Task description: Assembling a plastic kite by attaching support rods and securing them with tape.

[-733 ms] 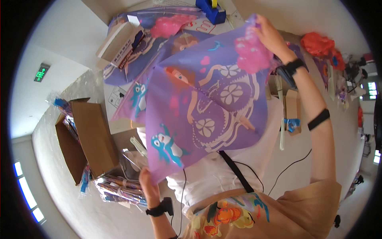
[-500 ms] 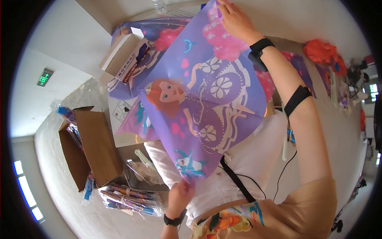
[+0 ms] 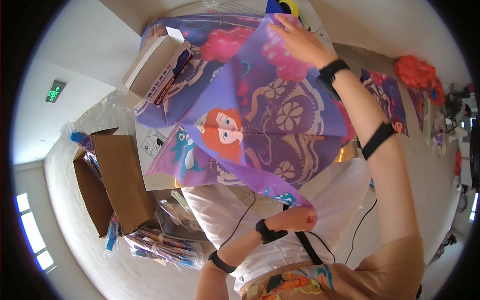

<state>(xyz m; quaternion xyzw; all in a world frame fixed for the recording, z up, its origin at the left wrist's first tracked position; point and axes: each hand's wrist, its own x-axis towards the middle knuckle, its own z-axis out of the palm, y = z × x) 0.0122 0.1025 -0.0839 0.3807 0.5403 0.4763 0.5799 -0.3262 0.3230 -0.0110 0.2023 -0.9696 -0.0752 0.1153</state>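
Note:
A purple printed sheet (image 3: 285, 112), shaped like a kite, spreads before me with a red-haired cartoon figure and pink balloons on it. My left hand (image 3: 295, 220) is closed round its lower corner, close to my lap, and that side folds over diagonally. At the far edge, my right hand (image 3: 300, 45) lies on the balloon print with its fingers stretched out. Beneath and to the left are more purple printed sheets (image 3: 175, 107) of the same kind. An opened white carton (image 3: 155, 65) rests on them.
A roll of yellow tape (image 3: 292, 7) lies past my right hand. Left of the table (image 3: 162, 182) stands a brown cardboard box (image 3: 124, 185), with bagged bundles (image 3: 162, 247) in front. On the right are a red plastic bag (image 3: 415, 72) and another printed sheet (image 3: 390, 97).
My left hand has moved right and slightly up with the sheet's corner, folding that side over. My right hand has come slightly nearer, its fingers now laid out on the sheet.

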